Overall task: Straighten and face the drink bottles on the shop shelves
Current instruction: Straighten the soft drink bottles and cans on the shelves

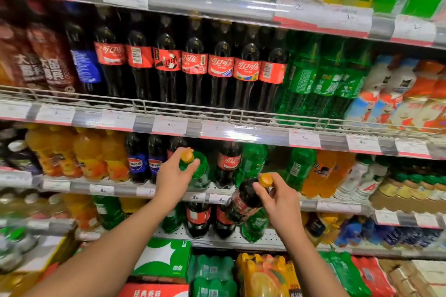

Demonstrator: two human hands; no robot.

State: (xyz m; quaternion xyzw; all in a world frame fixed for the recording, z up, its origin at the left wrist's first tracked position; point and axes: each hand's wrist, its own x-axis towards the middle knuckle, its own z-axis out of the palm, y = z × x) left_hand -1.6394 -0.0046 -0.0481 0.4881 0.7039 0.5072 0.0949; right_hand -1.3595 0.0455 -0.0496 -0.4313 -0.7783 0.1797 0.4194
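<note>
Shop aisle, metal shelves w/ price-tag rails, wire guard on the upper tier. Upper tier: cola row, labels mostly front but two show barcodes; green soda bottles to the right. Left hand on green bottle at the mid shelf front, fingers wrapped round neck under its orange cap. Right hand holds cola bottle off the shelf, tilted, fingers pinched near its orange cap. Multipacks stacked at bottom. Edges of view blurred.
</note>
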